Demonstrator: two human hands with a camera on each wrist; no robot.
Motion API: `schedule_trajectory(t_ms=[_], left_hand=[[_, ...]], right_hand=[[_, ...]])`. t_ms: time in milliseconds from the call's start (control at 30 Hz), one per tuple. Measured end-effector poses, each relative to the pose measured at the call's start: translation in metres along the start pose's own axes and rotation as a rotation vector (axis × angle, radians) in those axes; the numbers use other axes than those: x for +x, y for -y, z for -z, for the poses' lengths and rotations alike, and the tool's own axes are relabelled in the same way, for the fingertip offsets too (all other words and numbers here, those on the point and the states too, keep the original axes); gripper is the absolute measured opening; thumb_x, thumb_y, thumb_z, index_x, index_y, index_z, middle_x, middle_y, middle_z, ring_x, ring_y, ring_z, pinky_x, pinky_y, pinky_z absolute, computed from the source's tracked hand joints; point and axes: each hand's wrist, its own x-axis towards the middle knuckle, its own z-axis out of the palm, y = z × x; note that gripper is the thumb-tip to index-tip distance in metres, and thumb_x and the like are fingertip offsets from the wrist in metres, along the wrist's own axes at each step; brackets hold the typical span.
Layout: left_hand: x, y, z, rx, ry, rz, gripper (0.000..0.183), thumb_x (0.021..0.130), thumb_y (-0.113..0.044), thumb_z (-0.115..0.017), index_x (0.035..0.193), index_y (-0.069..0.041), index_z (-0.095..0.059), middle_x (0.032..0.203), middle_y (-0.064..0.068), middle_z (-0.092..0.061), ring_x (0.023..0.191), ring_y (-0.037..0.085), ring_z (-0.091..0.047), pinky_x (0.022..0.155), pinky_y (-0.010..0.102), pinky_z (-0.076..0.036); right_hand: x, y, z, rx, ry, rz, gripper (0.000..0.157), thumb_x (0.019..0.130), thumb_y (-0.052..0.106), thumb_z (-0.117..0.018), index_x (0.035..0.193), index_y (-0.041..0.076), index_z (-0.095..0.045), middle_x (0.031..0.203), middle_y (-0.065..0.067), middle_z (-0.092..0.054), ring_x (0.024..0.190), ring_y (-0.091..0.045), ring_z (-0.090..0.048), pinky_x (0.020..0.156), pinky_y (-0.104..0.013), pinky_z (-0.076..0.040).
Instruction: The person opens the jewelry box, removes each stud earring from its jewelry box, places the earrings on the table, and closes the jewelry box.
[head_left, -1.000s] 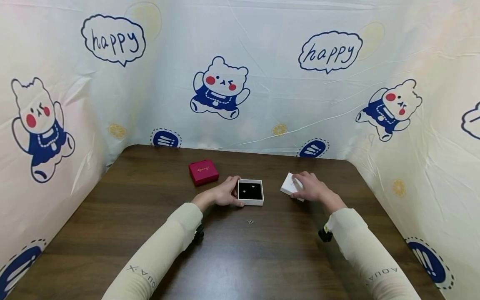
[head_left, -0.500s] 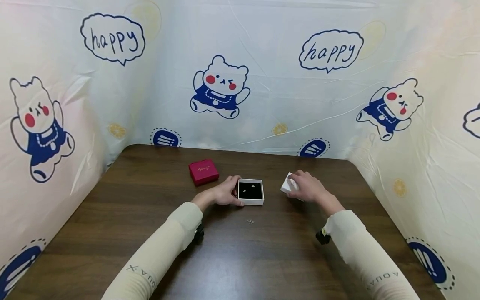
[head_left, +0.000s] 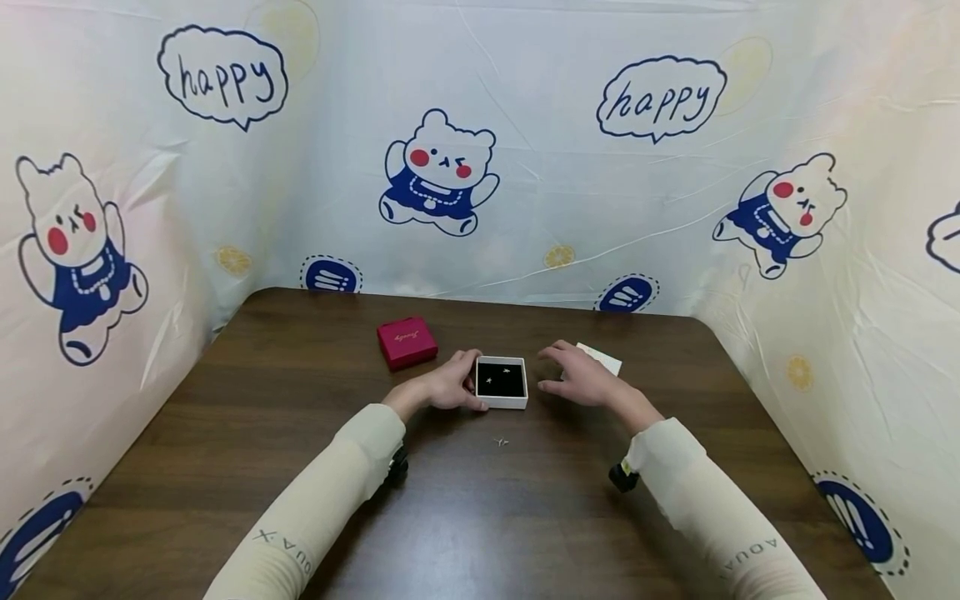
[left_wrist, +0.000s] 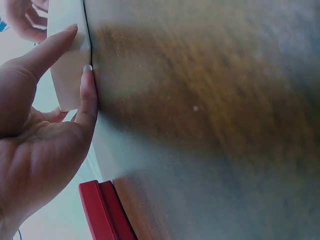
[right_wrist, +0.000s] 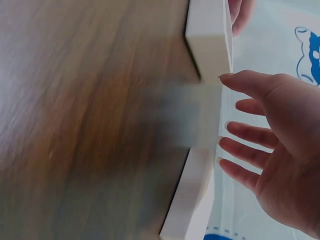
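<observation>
A white jewelry box sits open on the table, its black insert bearing two small star-like earrings. My left hand grips the box's left side, with the thumb along the near wall. The left wrist view shows its fingers around the box wall. My right hand hovers between the box and a white lid, holding nothing. Its fingers are apart and slightly bent in the right wrist view, with the lid standing on the table below. The right hand partly hides the lid in the head view.
A red box with gold lettering stands at the back left of the brown table. A tiny silvery piece lies in front of the white box. A printed curtain surrounds the table's back and sides.
My right hand has let go of the white lid and moved left toward the white box. The lid stays on the table. My left hand has kept its place on the box.
</observation>
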Motion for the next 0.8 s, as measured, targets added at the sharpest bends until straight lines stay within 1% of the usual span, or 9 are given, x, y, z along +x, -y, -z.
schedule_trajectory(t_ms=[167,333,433,600,733,800], left_hand=[[0.001,0.001,0.000,0.001,0.005,0.012,0.088,0.084,-0.019,-0.086,0.150,-0.001,-0.031,0.129,0.018,-0.041,0.101,0.021,-0.052,0.095,0.035,-0.043],[0.000,0.001,0.000,-0.005,0.005,0.011,0.088,0.084,-0.019,-0.086,0.150,0.000,-0.032,0.128,0.018,-0.041,0.102,0.022,-0.052,0.095,0.036,-0.044],[0.000,0.001,-0.001,-0.004,0.012,0.017,0.088,0.085,-0.021,-0.086,0.151,-0.002,-0.031,0.129,0.017,-0.041,0.103,0.021,-0.052,0.095,0.035,-0.044],[0.001,0.000,0.000,-0.005,0.011,0.012,0.088,0.085,-0.021,-0.086,0.151,-0.002,-0.031,0.129,0.018,-0.041,0.103,0.020,-0.052,0.095,0.035,-0.044],[0.001,0.001,0.000,0.000,0.007,0.004,0.087,0.084,-0.021,-0.086,0.149,-0.001,-0.032,0.129,0.018,-0.041,0.102,0.020,-0.052,0.095,0.034,-0.044],[0.002,0.001,0.000,0.000,0.005,0.006,0.087,0.084,-0.021,-0.086,0.149,-0.001,-0.032,0.129,0.018,-0.041,0.101,0.020,-0.052,0.094,0.034,-0.044]], right_hand=[[0.010,0.014,-0.001,-0.006,0.006,0.018,0.046,0.096,0.024,-0.072,0.134,0.000,-0.062,0.133,-0.017,-0.060,0.123,-0.033,-0.059,0.105,-0.051,-0.046],[0.019,0.025,-0.003,-0.018,0.009,0.041,0.041,0.095,0.023,-0.072,0.130,0.001,-0.065,0.128,-0.015,-0.063,0.120,-0.031,-0.060,0.103,-0.050,-0.047],[0.024,0.028,-0.006,-0.027,0.019,0.049,0.040,0.095,0.022,-0.073,0.128,0.001,-0.066,0.126,-0.014,-0.064,0.118,-0.030,-0.060,0.103,-0.048,-0.047],[0.030,0.033,-0.011,-0.080,0.034,0.052,0.040,0.094,0.022,-0.073,0.127,0.001,-0.067,0.125,-0.013,-0.065,0.118,-0.030,-0.060,0.101,-0.048,-0.048],[0.034,0.036,-0.015,-0.133,0.023,0.064,0.035,0.094,0.021,-0.074,0.124,0.003,-0.070,0.120,-0.012,-0.069,0.111,-0.028,-0.062,0.096,-0.048,-0.050],[0.036,0.038,-0.017,-0.165,-0.002,0.085,0.030,0.093,0.019,-0.074,0.120,0.004,-0.073,0.115,-0.011,-0.070,0.105,-0.027,-0.063,0.092,-0.048,-0.051]])
